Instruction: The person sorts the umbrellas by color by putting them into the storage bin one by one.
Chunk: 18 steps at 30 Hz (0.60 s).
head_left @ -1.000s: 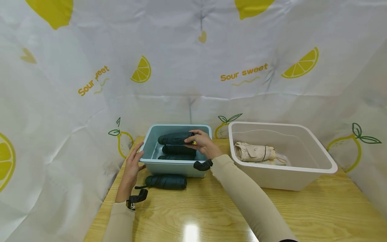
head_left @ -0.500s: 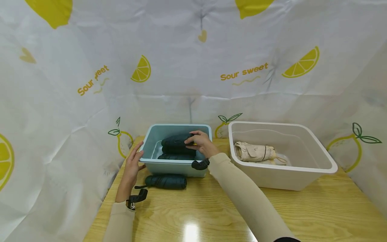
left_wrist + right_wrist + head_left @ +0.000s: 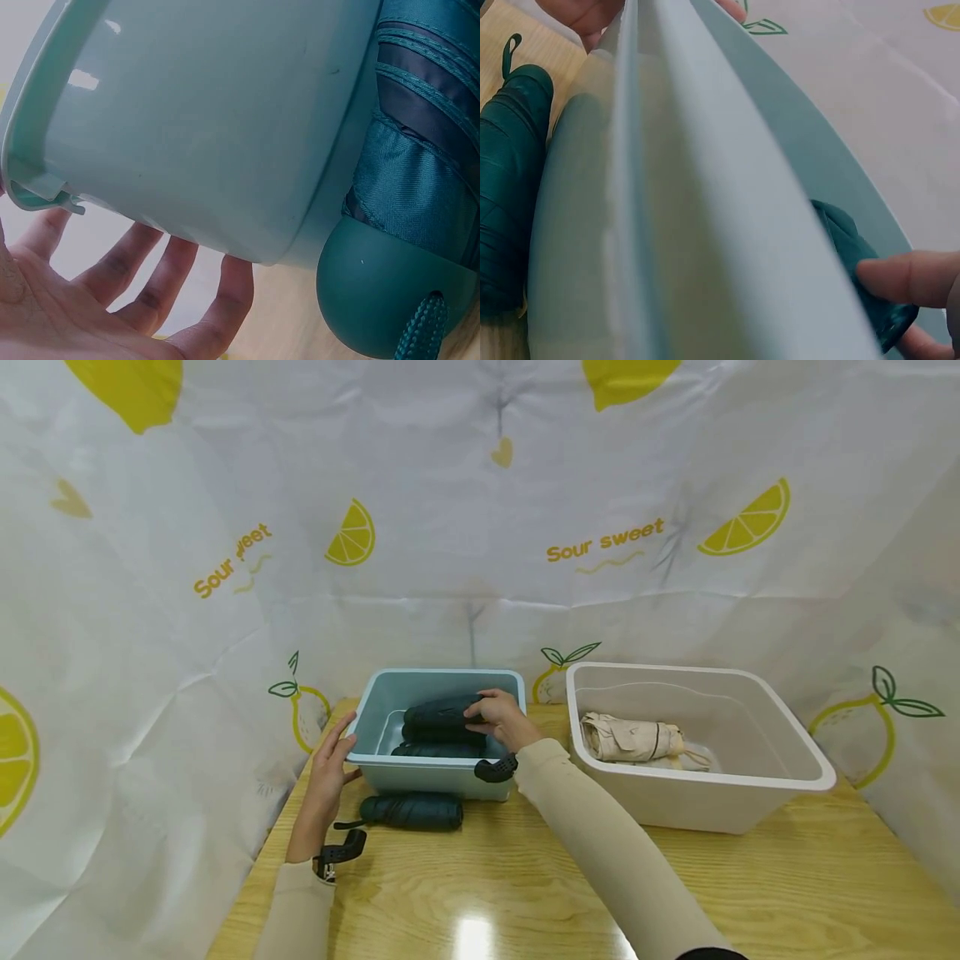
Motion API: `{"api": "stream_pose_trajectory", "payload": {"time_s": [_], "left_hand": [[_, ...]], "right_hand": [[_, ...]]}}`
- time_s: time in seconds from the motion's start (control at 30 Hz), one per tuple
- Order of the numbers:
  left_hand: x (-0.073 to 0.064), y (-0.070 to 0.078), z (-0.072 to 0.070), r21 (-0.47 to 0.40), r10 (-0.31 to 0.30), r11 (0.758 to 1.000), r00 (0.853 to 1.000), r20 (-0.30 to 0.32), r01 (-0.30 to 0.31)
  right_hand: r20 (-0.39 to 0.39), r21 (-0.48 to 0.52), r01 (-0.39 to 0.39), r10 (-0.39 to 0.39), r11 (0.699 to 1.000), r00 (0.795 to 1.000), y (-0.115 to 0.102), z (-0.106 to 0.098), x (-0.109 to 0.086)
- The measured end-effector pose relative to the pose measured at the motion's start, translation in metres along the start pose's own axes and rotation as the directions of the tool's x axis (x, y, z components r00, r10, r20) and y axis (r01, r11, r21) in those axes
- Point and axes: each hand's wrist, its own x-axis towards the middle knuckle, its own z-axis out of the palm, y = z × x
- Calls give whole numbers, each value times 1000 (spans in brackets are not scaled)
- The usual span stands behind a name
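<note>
Inside the blue bin (image 3: 435, 761), several dark green folded umbrellas lie lengthwise. My right hand (image 3: 504, 718) reaches over the front wall and pinches the right end of the rearmost umbrella (image 3: 438, 710); in the right wrist view, thumb and fingers are on the umbrella (image 3: 855, 259). At the bin's left end, my left hand (image 3: 327, 777) rests spread fingers (image 3: 231, 289) against the outer wall. Another folded umbrella (image 3: 412, 811) with a wrist cord lies on the table just in front of the bin, near the left hand.
To the right stands a larger white bin (image 3: 701, 785) holding a beige folded umbrella (image 3: 630, 737) with a cord. Both bins sit on a wooden table (image 3: 420, 893). A lemon-printed sheet (image 3: 465, 543) hangs behind and at the sides.
The right hand has lowered the rearmost umbrella toward the front and slightly right, down against the others in the blue bin. The left hand has not moved.
</note>
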Motion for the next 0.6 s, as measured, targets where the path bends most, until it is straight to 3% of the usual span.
{"api": "stream_pose_trajectory", "payload": {"time_s": [0.33,0.6], "left_hand": [[0,0,0,3,5,1000,1000,3,-5],[-1,-1,0,5,-2,1000,1000,2,2]], "right_hand": [[34,-102,-47,51,994,998,-1,-2,-2],[19,-229,-33,39,973,999,-2,-4,-2]]}}
